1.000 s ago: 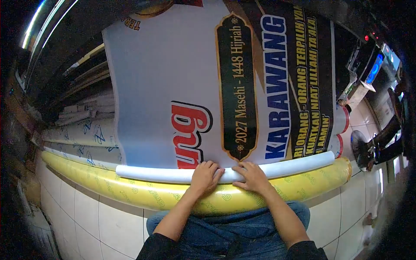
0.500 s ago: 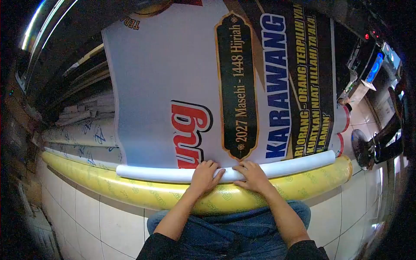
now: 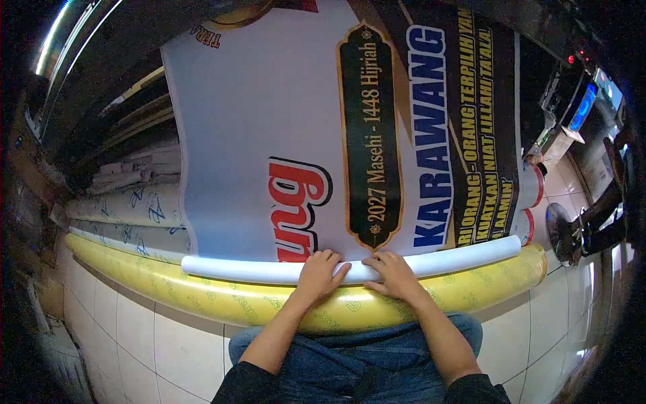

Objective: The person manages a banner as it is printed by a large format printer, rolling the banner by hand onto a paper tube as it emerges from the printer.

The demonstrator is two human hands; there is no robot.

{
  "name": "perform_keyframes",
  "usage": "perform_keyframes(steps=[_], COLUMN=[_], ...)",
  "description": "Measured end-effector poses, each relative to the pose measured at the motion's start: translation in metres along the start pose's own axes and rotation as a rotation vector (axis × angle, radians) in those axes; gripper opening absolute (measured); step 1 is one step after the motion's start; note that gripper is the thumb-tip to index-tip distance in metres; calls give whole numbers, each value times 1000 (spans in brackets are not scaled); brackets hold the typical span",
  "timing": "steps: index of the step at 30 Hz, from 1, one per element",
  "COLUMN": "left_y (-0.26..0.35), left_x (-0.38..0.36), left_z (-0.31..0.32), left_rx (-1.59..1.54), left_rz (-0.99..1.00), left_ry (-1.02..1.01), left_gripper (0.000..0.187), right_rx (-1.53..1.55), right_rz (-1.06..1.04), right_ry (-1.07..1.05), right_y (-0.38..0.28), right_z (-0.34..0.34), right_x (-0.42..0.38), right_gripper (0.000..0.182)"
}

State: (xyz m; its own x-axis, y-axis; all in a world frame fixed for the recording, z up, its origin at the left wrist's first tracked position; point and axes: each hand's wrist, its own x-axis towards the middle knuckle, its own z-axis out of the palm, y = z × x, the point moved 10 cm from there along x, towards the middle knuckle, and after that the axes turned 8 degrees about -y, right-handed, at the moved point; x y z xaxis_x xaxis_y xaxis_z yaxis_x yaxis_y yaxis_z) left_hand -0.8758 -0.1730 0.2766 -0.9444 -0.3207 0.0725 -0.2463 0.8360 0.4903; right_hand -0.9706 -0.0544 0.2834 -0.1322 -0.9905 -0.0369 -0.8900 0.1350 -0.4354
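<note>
A printed banner (image 3: 256,114) with large lettering hangs down in front of me, and its lower end is wound into a white roll (image 3: 464,260). My left hand (image 3: 321,275) lies over the middle of this roll, fingers curled on its far side and thumb pointing inward. Just to the right, my right hand (image 3: 393,274) grips the roll the same way, with a short gap between the two thumbs. Beneath the white roll, a thick yellow wrapped roll (image 3: 202,289) stretches across above my lap; the white roll rests along its top.
Wrapped rolls of material (image 3: 121,205) lie stacked at the left behind the yellow roll. Dark machine parts (image 3: 101,40) frame the top left. A lit screen (image 3: 583,106) and a dark stand (image 3: 572,225) are at the right. White floor tiles (image 3: 182,337) show below.
The banner's print sits very slightly lower than before. Both hands keep almost the same place and grip on the white roll.
</note>
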Motion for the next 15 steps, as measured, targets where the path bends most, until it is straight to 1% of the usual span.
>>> perform_keyframes(steps=[2,8,12,15], left_y=[3,4,1,2], left_x=[-1,-1,-1,-1], left_z=[-3,-4,-2,-1], left_rx=[2,-6,4,7], left_rz=[30,33,25,29], left_ry=[43,28,37,24], left_gripper=[32,32,31,33], right_rx=[-29,-6,-18,-21], right_rz=[6,36,34,10], right_ry=[4,-37,-25,-4], right_y=[1,1,1,1], right_z=[1,2,1,1], right_x=[-1,0,-1,-1], right_gripper=[55,56,56,56])
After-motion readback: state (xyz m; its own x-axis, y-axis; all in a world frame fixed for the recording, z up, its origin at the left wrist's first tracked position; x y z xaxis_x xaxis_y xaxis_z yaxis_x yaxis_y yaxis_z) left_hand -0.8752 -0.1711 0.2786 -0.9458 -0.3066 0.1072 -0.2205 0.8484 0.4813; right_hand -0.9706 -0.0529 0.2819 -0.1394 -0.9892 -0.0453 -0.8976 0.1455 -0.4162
